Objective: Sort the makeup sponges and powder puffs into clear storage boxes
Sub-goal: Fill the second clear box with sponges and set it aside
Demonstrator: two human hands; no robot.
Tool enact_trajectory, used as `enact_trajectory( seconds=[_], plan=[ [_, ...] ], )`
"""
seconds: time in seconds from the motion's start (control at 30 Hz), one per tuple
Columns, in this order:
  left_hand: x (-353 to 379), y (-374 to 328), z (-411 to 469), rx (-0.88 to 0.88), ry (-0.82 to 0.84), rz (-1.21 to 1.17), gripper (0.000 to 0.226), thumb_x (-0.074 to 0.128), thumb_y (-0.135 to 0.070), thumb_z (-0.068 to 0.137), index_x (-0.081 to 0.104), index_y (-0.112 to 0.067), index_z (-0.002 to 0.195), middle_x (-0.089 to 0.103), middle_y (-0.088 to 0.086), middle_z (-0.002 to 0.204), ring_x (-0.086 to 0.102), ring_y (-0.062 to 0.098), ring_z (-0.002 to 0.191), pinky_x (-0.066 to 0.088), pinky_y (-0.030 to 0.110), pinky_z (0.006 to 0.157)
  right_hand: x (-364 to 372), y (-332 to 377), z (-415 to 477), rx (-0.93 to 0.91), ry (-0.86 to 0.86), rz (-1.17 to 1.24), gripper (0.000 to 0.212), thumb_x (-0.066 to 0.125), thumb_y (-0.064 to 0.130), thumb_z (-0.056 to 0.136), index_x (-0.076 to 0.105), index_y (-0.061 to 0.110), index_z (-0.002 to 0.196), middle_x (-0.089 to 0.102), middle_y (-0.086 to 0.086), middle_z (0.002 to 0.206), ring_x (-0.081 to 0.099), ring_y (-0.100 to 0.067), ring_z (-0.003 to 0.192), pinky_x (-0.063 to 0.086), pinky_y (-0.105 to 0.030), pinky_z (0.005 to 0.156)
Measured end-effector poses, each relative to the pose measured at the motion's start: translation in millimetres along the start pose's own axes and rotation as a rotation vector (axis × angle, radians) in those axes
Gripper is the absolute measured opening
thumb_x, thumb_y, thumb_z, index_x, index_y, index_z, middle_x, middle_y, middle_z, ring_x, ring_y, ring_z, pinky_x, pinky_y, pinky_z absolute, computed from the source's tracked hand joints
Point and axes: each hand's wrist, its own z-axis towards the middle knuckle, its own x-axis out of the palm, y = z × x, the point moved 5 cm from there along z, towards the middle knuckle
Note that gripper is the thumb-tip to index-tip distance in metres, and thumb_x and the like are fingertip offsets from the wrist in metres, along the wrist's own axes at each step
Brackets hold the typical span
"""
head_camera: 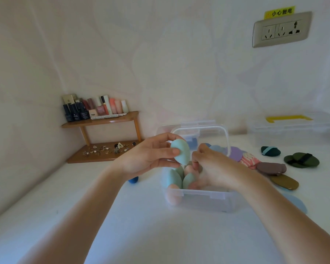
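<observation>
Clock directions are taken from the clear storage box, with 12 o'clock toward the wall.

1. Clear storage box: on the white desk, lid off, white carry handle raised. It holds upright green sponges, a peach sponge against its 8 o'clock corner, and a pale pink sponge near the middle.
2. Mint sponge: egg-shaped, held in the air over the box's 10 o'clock rim, pointed end up. It lies between the thumb and the fingers of the left hand. The thumb presses its near face, the fingers curl over its top and far side, and together they pinch it.
3. Right hand: reaches into the box from 4 o'clock, fingers curled downward and bunched beside the pale pink sponge. It cannot be told whether they grip it. Their tips sit just beside the lower end of the mint sponge.
4. Blue sponge: on the desk at 9 o'clock, partly hidden under the left wrist.
5. Powder puffs, spread on the desk from 1 to 4 o'clock:
   - purple puff
   - pink striped puff
   - mauve puff
   - olive-brown puff
   - teal puff
   - dark green puffs with a black strap
   - light blue puff
6. Second clear box: lid on, yellow handle, at 2 o'clock against the wall.
7. Wooden corner shelf: at 10 o'clock, bottles on its upper tier, small jewellery on its lower tier.
8. Wall socket: high at 1 o'clock, under a yellow label.
</observation>
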Motion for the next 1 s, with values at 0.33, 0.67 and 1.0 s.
enact_trajectory(
  seconds=[0.33,0.67,1.0],
  plan=[
    [4,0,-2,0.005,-0.049,0.114,0.028,0.064,-0.01,0.078,0.055,-0.009,0.105,0.068,0.015,0.108,0.064,0.032,0.101,0.054,0.038,0.087,0,-1,1,0.032,0.013,0.03,0.04,0.074,0.039,0.075,0.042,0.021,0.091,0.041,0.0,0.107,0.05,-0.019,0.087,0.047,-0.034,0.083],
    [21,17,0,-0.101,0.02,0.747,0.027,0.074,-0.038,0.076,0.061,-0.04,0.1,0.067,-0.013,0.099,0.061,0.003,0.089,0.051,0.021,0.085,1,-1,1,0.008,0.005,-0.047,0.04,0.074,0.043,0.075,0.041,0.024,0.089,0.036,0.0,0.104,0.05,-0.019,0.078,0.051,-0.039,0.078],
    [24,19,1,-0.098,0.084,0.896,0.021,0.063,-0.024,0.088,0.071,-0.031,0.107,0.067,-0.016,0.092,0.057,0.003,0.081,0.046,0.01,0.073,4,-2,3,0.0,-0.004,-0.045,0.035,0.073,0.037,0.077,0.044,0.025,0.09,0.039,-0.002,0.112,0.056,-0.023,0.085,0.051,-0.04,0.081]
  ],
)
